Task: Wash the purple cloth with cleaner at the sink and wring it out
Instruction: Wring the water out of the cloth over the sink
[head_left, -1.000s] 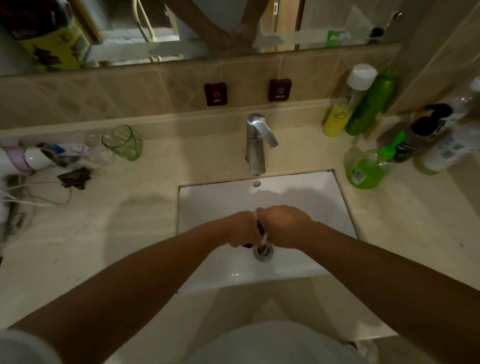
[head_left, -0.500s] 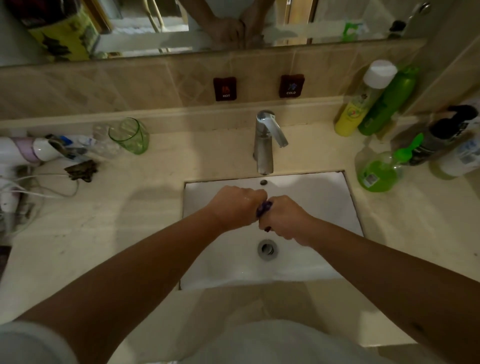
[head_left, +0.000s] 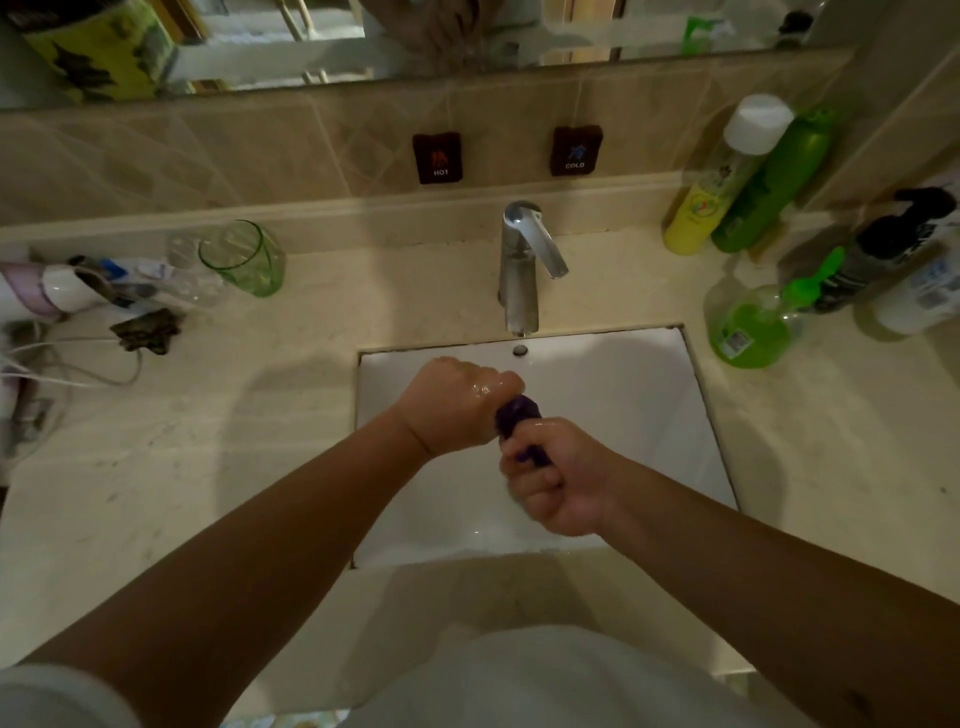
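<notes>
Beige counter (head_left: 208, 467) before us, white sink (head_left: 623, 395) set in it, tap (head_left: 522, 270) behind, our left hand (head_left: 457, 402) and right hand (head_left: 558, 480) both fisted around the twisted cloth (head_left: 517, 413) over the basin, green cleaner (head_left: 748, 327) at right

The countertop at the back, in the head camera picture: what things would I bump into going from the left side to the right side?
White hair dryer → green glass cup → silver faucet → yellow bottle with a white cap → dark green bottle → white bottle at the right edge.
</notes>
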